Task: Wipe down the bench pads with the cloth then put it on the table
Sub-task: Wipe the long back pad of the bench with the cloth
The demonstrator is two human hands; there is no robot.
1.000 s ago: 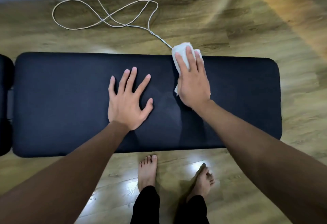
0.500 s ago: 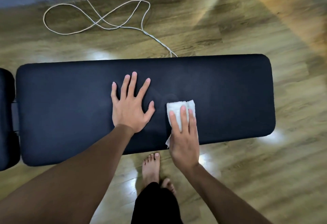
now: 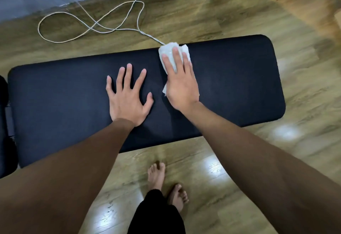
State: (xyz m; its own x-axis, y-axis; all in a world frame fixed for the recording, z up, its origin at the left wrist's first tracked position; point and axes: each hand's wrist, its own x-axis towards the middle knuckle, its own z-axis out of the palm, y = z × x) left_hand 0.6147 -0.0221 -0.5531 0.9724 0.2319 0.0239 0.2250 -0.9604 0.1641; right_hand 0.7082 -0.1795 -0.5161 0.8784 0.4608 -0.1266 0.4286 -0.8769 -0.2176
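White cloth point(image 3: 170, 53): wadded, pinned under my right hand point(image 3: 181, 84) at the far edge of the black bench pad point(image 3: 239, 86), part of it already hanging past that edge.

Risk 1, as I judge it: a push further out could carry the cloth off the pad onto the wooden floor point(image 3: 203, 21), where the white cable point(image 3: 88, 27) lies just behind the bench.

Risk 2: with nothing wrapped around it, the cloth could slip from under the palm on the pull back.

Right hand: fingers point(image 3: 175, 58) straight and together, pressing flat on the cloth, not curled round it.

Left hand point(image 3: 129, 97): fingers spread wide, palm flat on the pad mid-length, holding nothing.

Table: not in view. Second pad point(image 3: 3, 123) at left edge, barely visible.
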